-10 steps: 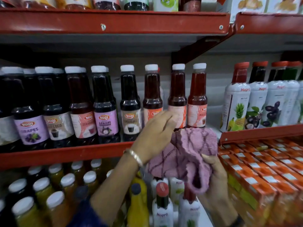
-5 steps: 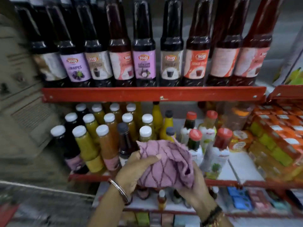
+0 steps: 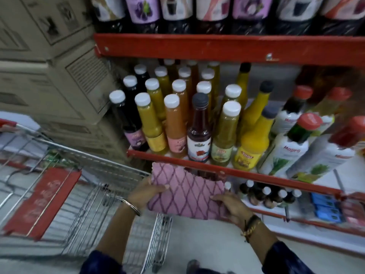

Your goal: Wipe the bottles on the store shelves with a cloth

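Note:
A pink cloth with a dark diamond pattern is stretched between both hands in front of the shelves. My left hand grips its left edge and my right hand grips its lower right edge. The cloth hangs just below the red lip of the middle shelf. On that shelf stand several white-capped yellow and orange bottles, a dark-capped red syrup bottle and yellow squash bottles. Neither hand touches a bottle.
A wire shopping trolley with a red flap stands at the left. Cardboard boxes are stacked left of the shelves. White red-capped bottles fill the right. Small dark bottles sit on the lower shelf. Dark labelled bottles line the upper shelf.
The view has tilted down from the upper shelf to the lower shelves. Both hands have come down with the cloth and spread it out flatter between them.

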`<action>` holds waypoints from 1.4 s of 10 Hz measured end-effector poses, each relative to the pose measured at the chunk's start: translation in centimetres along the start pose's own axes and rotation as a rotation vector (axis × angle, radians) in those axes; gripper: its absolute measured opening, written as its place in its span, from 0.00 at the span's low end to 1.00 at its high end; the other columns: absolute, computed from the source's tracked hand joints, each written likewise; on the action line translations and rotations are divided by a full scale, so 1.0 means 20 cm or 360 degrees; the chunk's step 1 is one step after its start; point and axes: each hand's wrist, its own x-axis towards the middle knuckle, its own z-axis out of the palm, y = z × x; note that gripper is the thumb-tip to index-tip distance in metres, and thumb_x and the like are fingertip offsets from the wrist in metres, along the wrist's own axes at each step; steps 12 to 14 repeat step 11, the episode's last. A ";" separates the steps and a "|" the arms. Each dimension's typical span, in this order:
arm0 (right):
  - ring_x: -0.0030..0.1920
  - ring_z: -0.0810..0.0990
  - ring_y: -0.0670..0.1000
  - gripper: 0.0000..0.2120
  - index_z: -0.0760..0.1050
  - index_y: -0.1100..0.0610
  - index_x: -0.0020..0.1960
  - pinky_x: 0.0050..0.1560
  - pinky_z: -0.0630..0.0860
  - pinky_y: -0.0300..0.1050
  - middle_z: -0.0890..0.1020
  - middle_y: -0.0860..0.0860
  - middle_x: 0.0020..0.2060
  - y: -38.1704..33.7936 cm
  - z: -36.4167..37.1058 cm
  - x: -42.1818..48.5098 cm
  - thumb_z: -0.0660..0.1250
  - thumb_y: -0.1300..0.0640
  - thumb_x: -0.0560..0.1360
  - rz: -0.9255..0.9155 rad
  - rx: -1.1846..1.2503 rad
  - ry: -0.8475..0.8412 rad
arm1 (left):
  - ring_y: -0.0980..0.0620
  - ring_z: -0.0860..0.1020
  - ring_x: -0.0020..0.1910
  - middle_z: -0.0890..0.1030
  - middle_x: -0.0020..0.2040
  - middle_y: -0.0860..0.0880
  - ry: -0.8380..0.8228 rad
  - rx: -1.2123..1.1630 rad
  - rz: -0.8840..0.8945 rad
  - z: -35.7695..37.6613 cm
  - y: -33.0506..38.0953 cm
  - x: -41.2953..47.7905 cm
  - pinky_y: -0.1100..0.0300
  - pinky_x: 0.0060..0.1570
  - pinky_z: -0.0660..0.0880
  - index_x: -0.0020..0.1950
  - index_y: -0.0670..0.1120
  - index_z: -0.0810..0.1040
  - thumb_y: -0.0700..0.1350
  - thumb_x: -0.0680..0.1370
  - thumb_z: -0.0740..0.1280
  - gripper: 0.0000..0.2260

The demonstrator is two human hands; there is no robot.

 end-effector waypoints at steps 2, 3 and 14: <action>0.37 0.78 0.56 0.05 0.78 0.58 0.38 0.42 0.78 0.47 0.82 0.53 0.29 0.25 0.21 0.16 0.64 0.65 0.70 0.0352 -0.0338 -0.0037 | 0.48 0.81 0.40 0.86 0.34 0.53 0.0118 0.0006 -0.0284 -0.37 -0.48 0.06 0.59 0.38 0.81 0.45 0.44 0.79 0.34 0.68 0.70 0.09; 0.41 0.80 0.54 0.07 0.80 0.56 0.43 0.43 0.79 0.45 0.83 0.55 0.38 0.39 0.32 0.21 0.65 0.63 0.69 0.0314 -0.0439 -0.0094 | 0.49 0.77 0.39 0.81 0.22 0.54 0.0322 0.0121 -0.0506 -0.49 -0.68 0.10 0.56 0.37 0.77 0.36 0.42 0.77 0.26 0.72 0.64 0.12; 0.66 0.70 0.55 0.19 0.67 0.59 0.68 0.66 0.66 0.48 0.72 0.56 0.67 0.24 0.35 0.03 0.58 0.58 0.78 -0.1143 -0.1486 0.0166 | 0.51 0.50 0.76 0.56 0.76 0.47 0.0605 0.1544 0.0839 0.25 -0.44 0.12 0.46 0.74 0.49 0.73 0.44 0.55 0.40 0.74 0.57 0.28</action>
